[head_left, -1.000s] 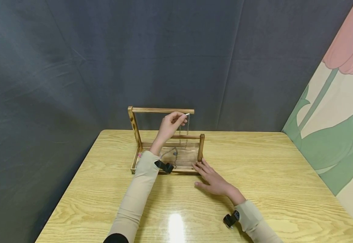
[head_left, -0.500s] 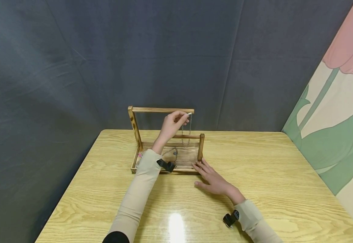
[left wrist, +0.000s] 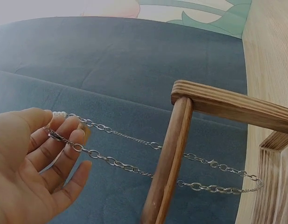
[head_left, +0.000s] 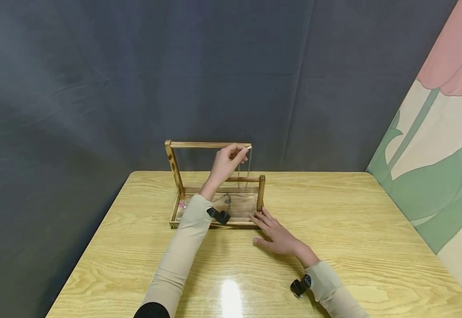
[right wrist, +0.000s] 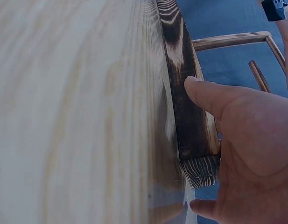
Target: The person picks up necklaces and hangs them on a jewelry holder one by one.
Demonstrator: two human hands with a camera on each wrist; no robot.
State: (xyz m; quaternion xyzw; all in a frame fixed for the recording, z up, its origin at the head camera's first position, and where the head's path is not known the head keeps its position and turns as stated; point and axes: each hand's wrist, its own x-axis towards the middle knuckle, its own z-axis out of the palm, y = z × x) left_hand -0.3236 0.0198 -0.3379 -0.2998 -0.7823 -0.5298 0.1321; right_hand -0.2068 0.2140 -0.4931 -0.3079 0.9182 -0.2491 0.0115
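My left hand (head_left: 224, 164) is raised near the right end of the stand's upper bar (head_left: 199, 145), pinching a silver chain necklace (left wrist: 113, 162) between thumb and fingers. White bead-like parts (left wrist: 59, 114) show at the thumb tip. The chain hangs in a long loop; in the left wrist view the lower bar (left wrist: 171, 154) crosses in front of it. At the front right corner of the wooden jewelry stand (head_left: 261, 194), my right hand (head_left: 276, 234) rests with fingers extended, the fingertips at the base. In the right wrist view its thumb lies over the dark base edge (right wrist: 181, 102).
Another chain with a dark pendant (head_left: 228, 201) lies in the stand's tray, partly hidden by the left wrist. A small pink charm (head_left: 181, 204) sits at the tray's left side. The stand is on a wood-grain table (head_left: 334, 212), with a dark curtain (head_left: 231, 79) behind.
My left hand has shifted slightly right and up with the necklace, toward the end of the upper bar. My right hand has stayed at the base corner. The head view has shifted slightly.
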